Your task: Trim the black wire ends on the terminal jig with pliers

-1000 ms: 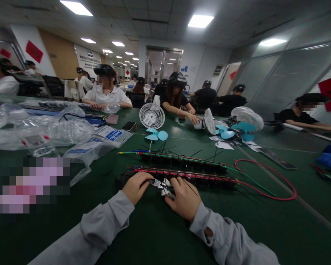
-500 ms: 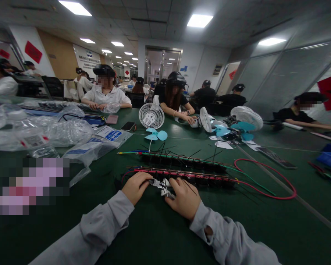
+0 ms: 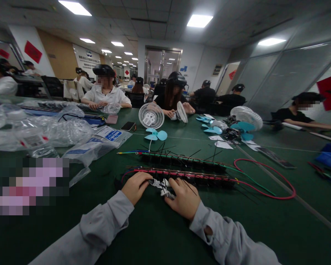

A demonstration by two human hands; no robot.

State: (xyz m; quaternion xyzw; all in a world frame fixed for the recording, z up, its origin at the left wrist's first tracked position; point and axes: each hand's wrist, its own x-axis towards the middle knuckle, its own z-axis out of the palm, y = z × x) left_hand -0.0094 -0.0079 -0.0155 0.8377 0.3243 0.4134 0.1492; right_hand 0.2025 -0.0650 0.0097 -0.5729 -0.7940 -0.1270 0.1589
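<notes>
Small metal tool (image 3: 162,186) between both hands, beside red-wired strip (image 3: 187,175)

An office room fitted out as an assembly workshop is shown. A panelled ceiling with inset light panels (image 3: 200,20), glass partition walls with blinds (image 3: 289,73) and a doorway (image 3: 162,66) are seen. Long tables covered in green cloth (image 3: 165,228) are occupied by seated people (image 3: 106,94) wearing head-mounted gear. Small white desk fans (image 3: 151,115), loose blue fan blades (image 3: 156,135), strips with red and green wires (image 3: 187,176) and clear plastic bags (image 3: 68,129) are spread over the tables. Red paper decorations (image 3: 31,51) are fixed to the walls.
</notes>
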